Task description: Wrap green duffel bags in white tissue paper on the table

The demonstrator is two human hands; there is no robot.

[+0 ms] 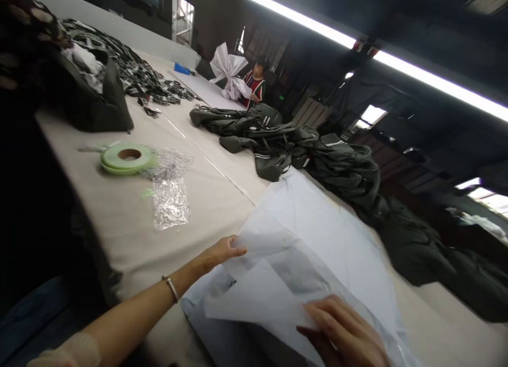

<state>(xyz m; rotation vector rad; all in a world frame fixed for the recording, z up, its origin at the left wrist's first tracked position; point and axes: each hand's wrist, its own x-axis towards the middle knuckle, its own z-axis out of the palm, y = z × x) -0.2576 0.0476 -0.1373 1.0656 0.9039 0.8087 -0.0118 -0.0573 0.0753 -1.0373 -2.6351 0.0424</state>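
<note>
A stack of thin white paper sheets (pixel 317 240) lies on the long beige table (pixel 130 224) in front of me. My left hand (pixel 220 251) pinches the left edge of the top sheet (pixel 262 293) and lifts it slightly. My right hand (pixel 345 332) rests flat on the lower part of that sheet, fingers together, pressing it down. A thin bracelet sits on my left wrist.
A green tape roll (pixel 127 158) and a crumpled clear plastic bag (pixel 170 195) lie to the left. Dark green garments (pixel 286 142) are piled across the table's middle and right. A dark bag (pixel 91 97) and patterned strips (pixel 135 70) sit far left. Another person (pixel 256 83) handles white paper at the far end.
</note>
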